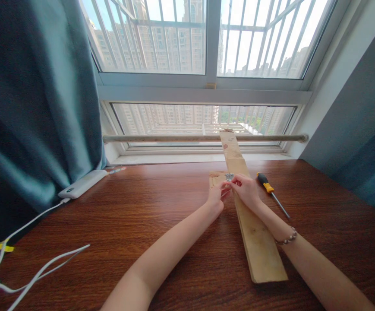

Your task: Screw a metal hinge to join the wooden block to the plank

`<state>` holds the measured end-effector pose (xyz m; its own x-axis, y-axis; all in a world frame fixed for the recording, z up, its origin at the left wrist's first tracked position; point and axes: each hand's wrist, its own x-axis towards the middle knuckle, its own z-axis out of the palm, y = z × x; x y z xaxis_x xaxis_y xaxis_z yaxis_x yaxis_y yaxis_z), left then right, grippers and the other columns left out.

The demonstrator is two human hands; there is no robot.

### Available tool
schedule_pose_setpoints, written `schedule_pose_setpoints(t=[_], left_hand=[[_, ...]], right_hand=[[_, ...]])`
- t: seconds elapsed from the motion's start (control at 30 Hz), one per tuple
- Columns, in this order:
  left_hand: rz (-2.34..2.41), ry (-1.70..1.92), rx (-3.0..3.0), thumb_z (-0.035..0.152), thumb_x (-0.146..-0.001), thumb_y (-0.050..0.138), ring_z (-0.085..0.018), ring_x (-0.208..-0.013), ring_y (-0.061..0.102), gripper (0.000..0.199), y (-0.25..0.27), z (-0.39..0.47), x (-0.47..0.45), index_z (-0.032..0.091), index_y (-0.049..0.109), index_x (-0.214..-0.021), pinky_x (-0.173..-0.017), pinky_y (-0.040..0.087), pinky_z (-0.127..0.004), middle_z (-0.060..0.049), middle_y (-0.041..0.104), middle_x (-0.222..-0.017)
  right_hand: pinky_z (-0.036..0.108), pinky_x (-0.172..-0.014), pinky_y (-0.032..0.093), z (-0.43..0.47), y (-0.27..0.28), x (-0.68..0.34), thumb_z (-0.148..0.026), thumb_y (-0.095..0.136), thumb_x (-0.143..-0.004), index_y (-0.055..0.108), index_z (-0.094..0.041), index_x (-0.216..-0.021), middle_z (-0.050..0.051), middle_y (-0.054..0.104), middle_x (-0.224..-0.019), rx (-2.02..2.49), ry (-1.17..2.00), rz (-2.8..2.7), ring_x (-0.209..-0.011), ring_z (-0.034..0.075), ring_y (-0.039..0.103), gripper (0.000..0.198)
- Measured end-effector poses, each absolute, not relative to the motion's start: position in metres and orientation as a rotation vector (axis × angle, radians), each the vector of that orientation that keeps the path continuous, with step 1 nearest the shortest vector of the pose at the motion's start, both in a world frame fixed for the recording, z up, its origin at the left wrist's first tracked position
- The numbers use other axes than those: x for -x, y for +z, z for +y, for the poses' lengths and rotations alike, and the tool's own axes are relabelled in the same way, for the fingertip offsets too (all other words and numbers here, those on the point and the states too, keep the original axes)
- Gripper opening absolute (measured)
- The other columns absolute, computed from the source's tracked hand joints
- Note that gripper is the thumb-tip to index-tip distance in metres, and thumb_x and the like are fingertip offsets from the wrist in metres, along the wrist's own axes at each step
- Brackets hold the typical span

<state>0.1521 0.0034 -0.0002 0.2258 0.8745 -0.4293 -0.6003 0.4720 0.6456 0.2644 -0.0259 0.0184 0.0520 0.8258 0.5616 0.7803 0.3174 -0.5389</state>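
Note:
A long wooden board (261, 246) lies on the table and reaches toward the window. Against its left side sits a short wooden piece (215, 178). Across the place where they meet is a small silver metal plate (229, 176), which looks like a hinge. My right hand (246, 190) rests over the board with thumb and fingers pinched just below the plate. Close against those fingertips, my left hand (218, 196) has its fingers drawn together at the plate's near edge. Whatever the fingertips hold is too small to make out. Right of the board lies a black and yellow screwdriver (266, 183).
The dark brown wooden table (174, 259) ends at the window sill. A horizontal rail (161, 138) crosses before the window, behind the board's far end. At the left, a white power strip-like device (83, 185) has a white cable (41, 272). A blue curtain (38, 86) hangs beside it.

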Motion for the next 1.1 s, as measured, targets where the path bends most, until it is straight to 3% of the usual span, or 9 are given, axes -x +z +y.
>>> schedule_pose_setpoints(t=[0.23, 0.37, 0.53, 0.77, 1.1], left_hand=[[0.841, 1.052, -0.39, 0.012, -0.06, 0.067, -0.008, -0.055, 0.056, 0.008, -0.0013, 0.003, -0.1527, 0.016, 0.06, -0.062, -0.059, 0.042, -0.02, 0.001, 0.063, -0.062], [0.851, 1.047, -0.388, 0.013, -0.063, 0.067, -0.008, -0.056, 0.057, 0.007, -0.0018, 0.0036, -0.1528, 0.016, 0.06, -0.064, -0.06, 0.042, -0.021, 0.0, 0.064, -0.068], [0.864, 1.049, -0.382, 0.012, -0.063, 0.068, -0.008, -0.053, 0.055, 0.008, -0.0008, 0.0038, -0.1526, 0.016, 0.061, -0.067, -0.058, 0.042, -0.022, 0.001, 0.062, -0.067], [0.845, 1.067, -0.366, 0.01, -0.061, 0.066, -0.007, -0.052, 0.055, 0.01, -0.0013, 0.0036, -0.1531, 0.017, 0.06, -0.064, -0.055, 0.042, -0.019, 0.001, 0.064, -0.064], [0.873, 1.046, -0.396, 0.014, -0.058, 0.07, -0.008, -0.051, 0.056, 0.012, -0.0022, 0.005, -0.1531, 0.016, 0.06, -0.062, -0.054, 0.042, -0.02, 0.001, 0.062, -0.059]], right_hand=[[0.024, -0.057, 0.037, -0.0245, 0.0147, -0.2633, -0.025, 0.062, -0.077, 0.06, -0.017, -0.076, -0.001, 0.055, -0.068, 1.424, 0.036, -1.669, -0.058, 0.013, 0.049, 0.008], [0.024, -0.058, 0.039, -0.0253, 0.0135, -0.2629, -0.025, 0.06, -0.08, 0.066, -0.019, -0.092, 0.0, 0.056, -0.073, 1.368, 0.05, -1.684, -0.057, 0.011, 0.05, 0.016], [0.025, -0.059, 0.039, -0.0268, 0.015, -0.2633, -0.025, 0.056, -0.082, 0.07, -0.019, -0.082, 0.0, 0.056, -0.07, 1.377, 0.007, -1.7, -0.058, 0.012, 0.05, 0.015], [0.025, -0.057, 0.037, -0.0285, 0.0197, -0.2608, -0.032, 0.056, -0.082, 0.061, -0.019, -0.065, 0.0, 0.053, -0.064, 1.465, -0.041, -1.677, -0.057, 0.013, 0.049, 0.022], [0.024, -0.056, 0.034, -0.0276, 0.0185, -0.258, -0.029, 0.053, -0.084, 0.063, -0.02, -0.066, 0.0, 0.053, -0.065, 1.519, 0.006, -1.726, -0.058, 0.013, 0.049, 0.022]])
